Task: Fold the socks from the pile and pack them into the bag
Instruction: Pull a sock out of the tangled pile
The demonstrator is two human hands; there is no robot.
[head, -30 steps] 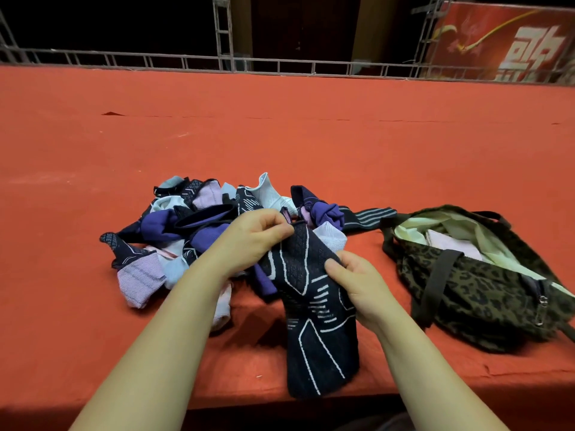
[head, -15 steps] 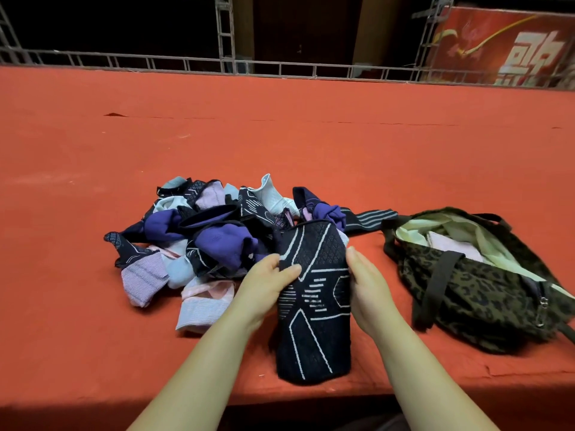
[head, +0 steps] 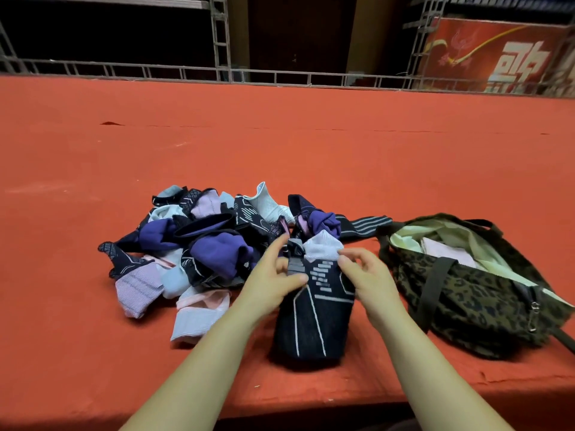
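Left hand [head: 273, 275] pinched the far left edge of the dark navy knitted sock with white line pattern [head: 314, 318], thumb on top. Right hand [head: 364, 272] gripped its far right edge, fingers curled. Sock lay flat on the orange-red cloth-covered table [head: 311, 150] near the front edge, touching the pile of purple, pink, pale blue and navy socks [head: 199, 244]. Olive leopard-print fabric bag [head: 473, 290] lay open just right. Red banner [head: 497, 54] behind bore large white characters, not legible

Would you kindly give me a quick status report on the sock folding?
Both hands, left and right, gripping the dark sock at its far end. Bag open to the right. Pile waiting; nothing blocking.
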